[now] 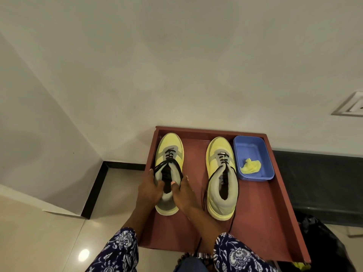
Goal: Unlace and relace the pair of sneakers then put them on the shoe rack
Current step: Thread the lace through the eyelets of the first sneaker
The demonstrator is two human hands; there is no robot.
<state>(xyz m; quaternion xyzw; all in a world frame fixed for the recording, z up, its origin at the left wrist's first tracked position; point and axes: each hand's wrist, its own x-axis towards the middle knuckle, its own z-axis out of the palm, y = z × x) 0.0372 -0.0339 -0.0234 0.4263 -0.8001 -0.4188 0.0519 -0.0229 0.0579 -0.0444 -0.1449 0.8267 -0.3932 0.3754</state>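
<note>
**Left sneaker held at the collar on the shoe rack top**

Both sneakers stand on the red-brown shoe rack (261,203), toes toward the wall, which suits the last part of the task. The left sneaker (169,154) sits near the rack's left edge. The right sneaker (221,173) stands well apart from it, just beside a blue tub (253,146) that holds a crumpled yellow cloth (251,165).

The left hand (149,190) grips the left side of the left sneaker's collar, thumb curled into the opening. The right hand (183,191) holds the right side the same way, a finger hooked over the padded rim. Gripping both sides at the ankle likely keeps the shoe level and lets the person nudge it square to the edge.

Black laces (170,156) cross through the eyelets of each shoe, so relacing looks done, though neither pair is tied. On the left sneaker the loose ends loop round the collar by the hands. On the right one a lace end (204,197) trails down the side and off the rack's near edge, where it could snag.

Dark floral sleeves (117,252) frame the bottom of the view.
</note>
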